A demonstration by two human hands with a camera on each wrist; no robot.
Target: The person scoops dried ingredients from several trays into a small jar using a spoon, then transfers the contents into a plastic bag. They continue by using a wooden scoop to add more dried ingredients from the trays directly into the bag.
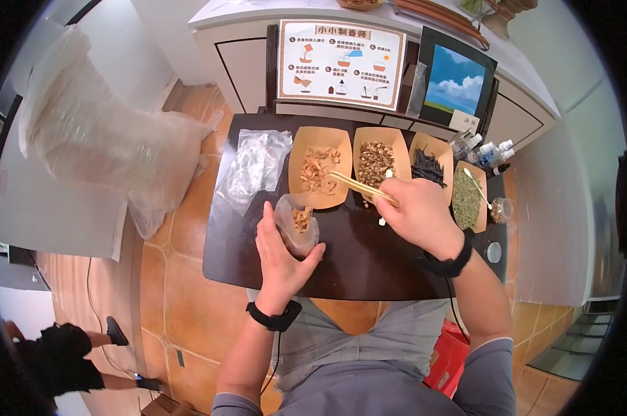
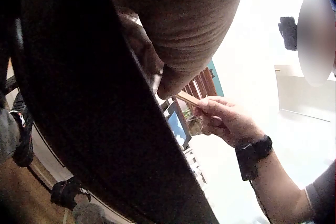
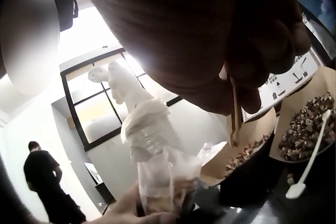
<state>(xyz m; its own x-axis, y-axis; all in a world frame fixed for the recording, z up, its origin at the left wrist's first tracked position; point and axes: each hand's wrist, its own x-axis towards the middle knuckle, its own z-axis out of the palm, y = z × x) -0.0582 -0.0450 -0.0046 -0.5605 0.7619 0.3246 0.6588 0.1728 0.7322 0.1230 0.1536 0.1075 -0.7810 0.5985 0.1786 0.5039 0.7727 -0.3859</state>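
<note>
In the head view my left hand (image 1: 280, 260) holds a translucent bag (image 1: 298, 239) with orange-brown chips in its mouth, fingers along its left side and thumb at its right. My right hand (image 1: 419, 213) pinches wooden tweezers (image 1: 364, 187), whose tips are over the leftmost paper tray (image 1: 319, 136) of reddish shavings (image 1: 317, 166). In the right wrist view the tweezers (image 3: 235, 113) point down beside that tray, and the bag (image 3: 168, 179) stands at the left hand (image 3: 126, 205). The left wrist view shows the right hand (image 2: 228, 119) gripping the tweezers (image 2: 188, 98).
Further trays hold brown granules (image 1: 376, 161), dark sticks (image 1: 429, 166) and green herbs (image 1: 468, 199). White spoons lie by them. A clear plastic bag (image 1: 256, 163) lies left on the dark table (image 1: 237, 249). Small bottles (image 1: 493, 154), a jar (image 1: 500, 210) and an instruction board (image 1: 342, 66) stand around.
</note>
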